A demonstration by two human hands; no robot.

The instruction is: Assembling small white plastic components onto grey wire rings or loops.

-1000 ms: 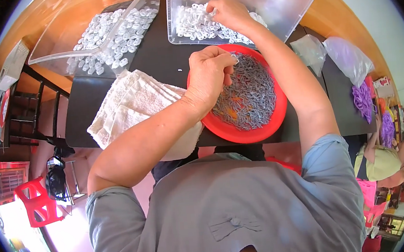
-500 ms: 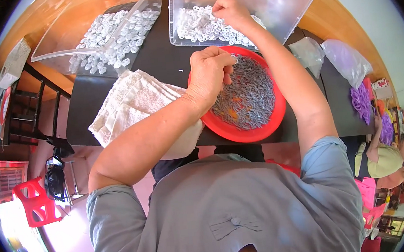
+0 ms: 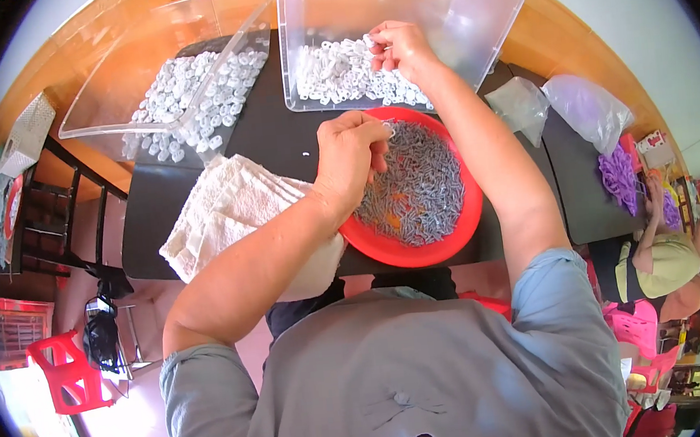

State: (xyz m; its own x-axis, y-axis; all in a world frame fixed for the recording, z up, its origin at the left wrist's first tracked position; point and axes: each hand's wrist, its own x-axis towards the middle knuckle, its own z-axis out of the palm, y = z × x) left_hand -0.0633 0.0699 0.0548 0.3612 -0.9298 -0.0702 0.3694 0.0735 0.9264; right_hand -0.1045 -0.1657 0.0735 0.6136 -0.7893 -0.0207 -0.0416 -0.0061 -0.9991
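Note:
My left hand (image 3: 345, 159) is closed in a pinch over the left edge of a red basin (image 3: 472, 210), with a small white ring-like piece (image 3: 390, 128) at its fingertips. Small grey screw-like pieces (image 3: 418, 192) fill the basin. Beyond it, my right hand (image 3: 404, 51) pinches another small white piece (image 3: 369, 41) just above a heap of white pieces (image 3: 337, 70). That heap lies in a clear plastic bin (image 3: 473, 8) tipped toward me. A folded cream towel (image 3: 225, 217) lies under and beside my left forearm.
A second clear bin (image 3: 100, 115) at the back left holds rounded white pieces (image 3: 197, 86). Clear plastic bags (image 3: 586, 106) and a purple bundle (image 3: 618, 181) lie on the dark table (image 3: 152, 236) at right. Another person (image 3: 662, 266) sits further right; a red stool (image 3: 72, 372) stands left.
My right hand has drawn back slightly from the heap, lifting a white piece into view. The left hand stays pinched by the basin. The whole view has shifted a little.

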